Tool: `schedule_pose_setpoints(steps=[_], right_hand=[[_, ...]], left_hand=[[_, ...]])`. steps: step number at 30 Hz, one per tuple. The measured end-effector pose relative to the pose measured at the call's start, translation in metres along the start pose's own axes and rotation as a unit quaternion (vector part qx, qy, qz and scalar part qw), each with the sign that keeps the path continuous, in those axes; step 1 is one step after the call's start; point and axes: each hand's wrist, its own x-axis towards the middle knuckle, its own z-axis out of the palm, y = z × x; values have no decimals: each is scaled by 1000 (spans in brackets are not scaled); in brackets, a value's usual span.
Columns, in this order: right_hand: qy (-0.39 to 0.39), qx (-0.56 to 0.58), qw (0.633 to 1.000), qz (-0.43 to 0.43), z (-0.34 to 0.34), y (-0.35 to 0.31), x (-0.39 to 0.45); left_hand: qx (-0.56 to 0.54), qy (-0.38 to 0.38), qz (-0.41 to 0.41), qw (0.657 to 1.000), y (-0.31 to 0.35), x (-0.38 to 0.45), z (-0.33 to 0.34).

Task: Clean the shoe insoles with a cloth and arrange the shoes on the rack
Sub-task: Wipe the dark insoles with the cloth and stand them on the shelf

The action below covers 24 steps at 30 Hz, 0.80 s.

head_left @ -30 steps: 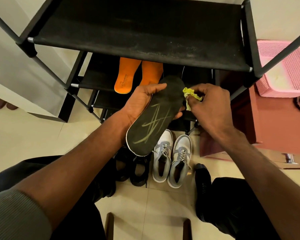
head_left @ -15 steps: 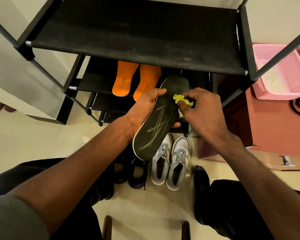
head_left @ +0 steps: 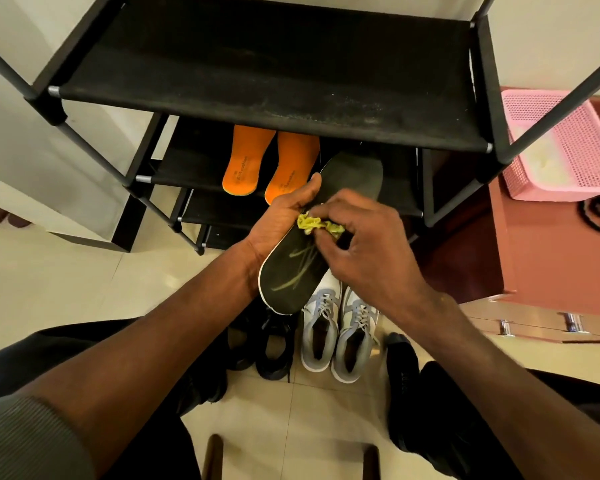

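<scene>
— Why is the black insole [head_left: 312, 244] cradled in the left hand [head_left: 281, 220]?
— It is steadied above the grey sneakers [head_left: 340, 334] while the yellow cloth [head_left: 317, 224], pinched in the right hand [head_left: 364, 244], is rubbed across it.

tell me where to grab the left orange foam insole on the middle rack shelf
Take the left orange foam insole by its rounded heel end, which points toward the person at the shelf's front edge. Its toe end runs back under the top black fabric shelf, so come in low from the front, probably pinching the heel's two side edges. The right orange insole lies close alongside, leaving little room there.
</scene>
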Motion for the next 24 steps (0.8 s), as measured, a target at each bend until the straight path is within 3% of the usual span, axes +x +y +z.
schedule_pose_setpoints(steps=[3,5,9,12,15,20,24], right_hand=[[16,-127,990,61,-11,19,6],[27,-94,989,114,-15,28,9],[12,41,998,50,-5,6,4],[-5,-12,1000,2,-3,2,0],[46,-94,992,72,-9,22,8],[24,35,999,24,-2,9,3],[52,-69,992,92,-3,23,8]], left_hand=[[33,-6,11,999,-1,-1,6],[62,-15,15,998,-3,-4,12],[20,-10,-30,999,-5,-4,9],[-1,-15,-37,999,-5,-6,9],[28,-11,-2,1000,-6,-6,13],[4,-8,10,1000,-3,-8,11],[18,-6,33,999,-4,-7,15]])
